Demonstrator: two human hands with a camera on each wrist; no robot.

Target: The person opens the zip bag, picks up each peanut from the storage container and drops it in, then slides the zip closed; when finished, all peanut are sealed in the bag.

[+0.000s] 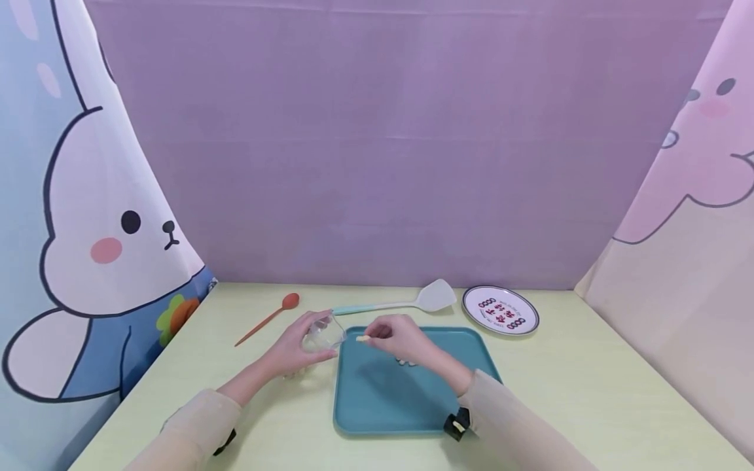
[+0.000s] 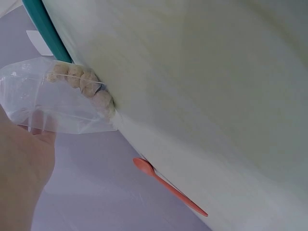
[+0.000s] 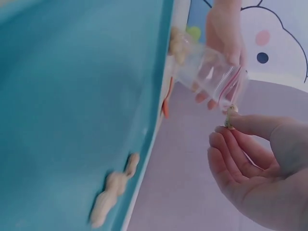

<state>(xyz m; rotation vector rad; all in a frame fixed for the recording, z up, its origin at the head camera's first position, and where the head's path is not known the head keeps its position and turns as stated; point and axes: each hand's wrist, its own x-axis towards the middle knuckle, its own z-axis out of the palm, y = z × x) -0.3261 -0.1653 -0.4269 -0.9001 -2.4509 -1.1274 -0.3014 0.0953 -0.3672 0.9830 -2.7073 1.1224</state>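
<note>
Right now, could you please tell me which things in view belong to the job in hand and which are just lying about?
Likely in the job:
clear zip bag, held by the left hand
small pale piece, pinched by the right hand
teal tray
peanuts on it

Apparently lying about:
orange spoon
spatula
plate

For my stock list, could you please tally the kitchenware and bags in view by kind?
Bag: 1
Tray: 1
Spoon: 1
Spatula: 1
Plate: 1
Total: 5
</note>
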